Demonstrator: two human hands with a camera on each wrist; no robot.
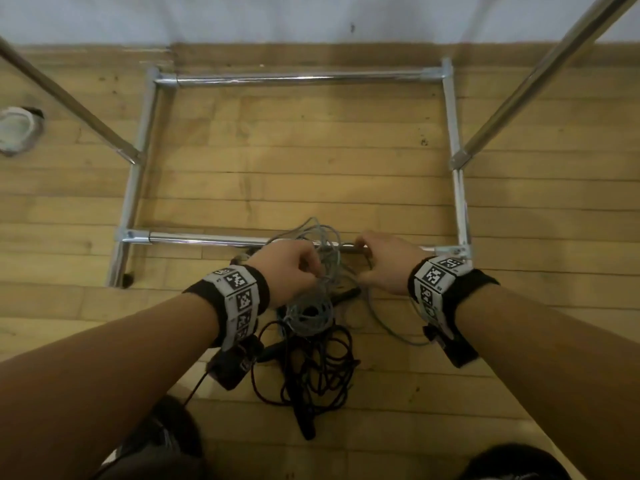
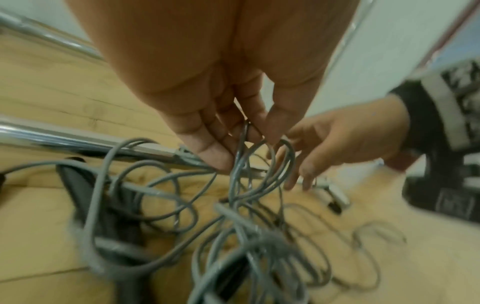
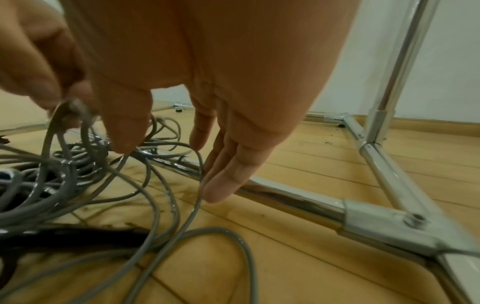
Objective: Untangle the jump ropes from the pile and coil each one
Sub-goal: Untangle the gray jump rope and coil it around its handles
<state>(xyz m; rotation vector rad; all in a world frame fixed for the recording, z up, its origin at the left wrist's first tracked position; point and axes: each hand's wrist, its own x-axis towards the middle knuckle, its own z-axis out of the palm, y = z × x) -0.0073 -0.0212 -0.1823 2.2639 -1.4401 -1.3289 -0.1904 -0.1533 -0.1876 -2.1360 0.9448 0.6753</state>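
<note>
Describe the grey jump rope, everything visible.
The grey jump rope is a thin, smooth, plastic-looking cord, tangled in many loose loops on the wooden floor. It drapes over the chrome bar and lies above the dark rope. The left hand pinches several loops, lifting them; the right hand's fingers touch one strand.

Bare forearms; each wrist wears a black band (image 1: 450,292) with white square-coded marker tiles (image 1: 239,292).
</note>
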